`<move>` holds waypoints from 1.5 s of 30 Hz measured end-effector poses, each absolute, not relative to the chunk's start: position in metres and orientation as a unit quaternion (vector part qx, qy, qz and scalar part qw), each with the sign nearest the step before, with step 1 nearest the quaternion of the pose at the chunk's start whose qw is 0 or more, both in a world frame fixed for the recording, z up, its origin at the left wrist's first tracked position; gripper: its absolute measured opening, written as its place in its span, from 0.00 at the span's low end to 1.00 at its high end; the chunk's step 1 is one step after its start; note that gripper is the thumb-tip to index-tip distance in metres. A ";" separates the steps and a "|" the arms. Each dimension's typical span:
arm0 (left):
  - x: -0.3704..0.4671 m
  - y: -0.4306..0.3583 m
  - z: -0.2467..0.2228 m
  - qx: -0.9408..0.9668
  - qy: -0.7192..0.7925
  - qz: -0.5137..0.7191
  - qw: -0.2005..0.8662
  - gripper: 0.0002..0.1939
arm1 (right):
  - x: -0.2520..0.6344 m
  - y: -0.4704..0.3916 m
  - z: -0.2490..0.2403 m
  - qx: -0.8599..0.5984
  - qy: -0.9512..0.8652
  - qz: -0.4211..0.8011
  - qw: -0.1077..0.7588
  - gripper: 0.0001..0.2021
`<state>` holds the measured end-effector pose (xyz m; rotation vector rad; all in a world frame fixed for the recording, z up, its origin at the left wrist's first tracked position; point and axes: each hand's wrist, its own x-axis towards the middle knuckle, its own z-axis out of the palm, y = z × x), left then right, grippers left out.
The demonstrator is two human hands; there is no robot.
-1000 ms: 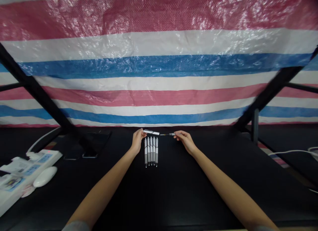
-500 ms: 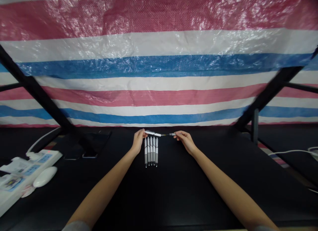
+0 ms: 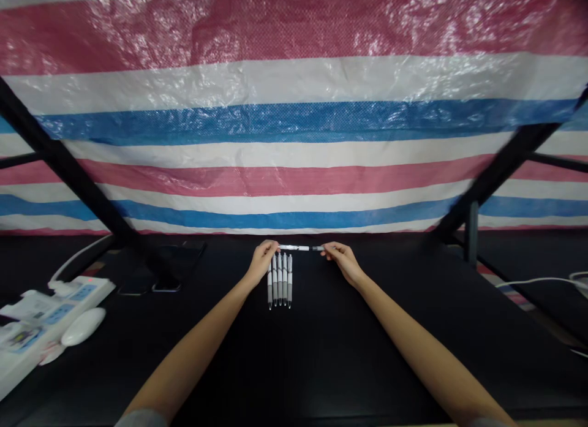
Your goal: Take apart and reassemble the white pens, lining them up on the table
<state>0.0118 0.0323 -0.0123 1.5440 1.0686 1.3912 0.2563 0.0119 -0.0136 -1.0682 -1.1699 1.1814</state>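
Between the fingers of my left hand [image 3: 263, 261] is a white pen barrel [image 3: 294, 247], held level and pointing right. Opposite it, my right hand [image 3: 342, 259] pinches a grey pen grip section [image 3: 316, 249]. The two parts lie almost in line, with a small dark gap between their facing ends. Any refill between them is too small to make out. Just below my left hand, several white-and-grey pens [image 3: 280, 283] lie side by side on the black table [image 3: 294, 359], their tips toward me.
At the left are a white power strip [image 3: 55, 317] with plugs and a white computer mouse [image 3: 83, 327]. Dark phones [image 3: 166, 286] lie near the left black frame leg [image 3: 105, 200]. Striped plastic sheeting [image 3: 294, 176] hangs behind. White cables [image 3: 537, 282] run at the right.
My left hand has moved slightly right with the barrel, narrowing the gap to the grip section. The barrel is now more level, and the thin refill no longer shows. My right hand is nearly still.
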 end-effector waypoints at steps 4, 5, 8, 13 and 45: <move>0.012 0.034 -0.013 0.643 0.414 0.531 0.364 0.14 | 0.255 0.009 -0.010 -0.454 -0.524 0.487 0.531 0.15; 0.012 0.034 -0.014 0.644 0.415 0.530 0.362 0.13 | 0.255 0.009 -0.009 -0.455 -0.526 0.485 0.530 0.15; 0.012 0.035 -0.015 0.648 0.416 0.528 0.359 0.14 | 0.255 0.009 -0.009 -0.455 -0.528 0.482 0.532 0.16; 0.014 0.034 -0.014 0.653 0.411 0.528 0.355 0.14 | 0.256 0.010 -0.010 -0.461 -0.532 0.474 0.528 0.17; 0.013 0.035 -0.018 0.692 0.404 0.518 0.299 0.11 | 0.253 0.010 -0.012 -0.508 -0.613 0.395 0.458 0.31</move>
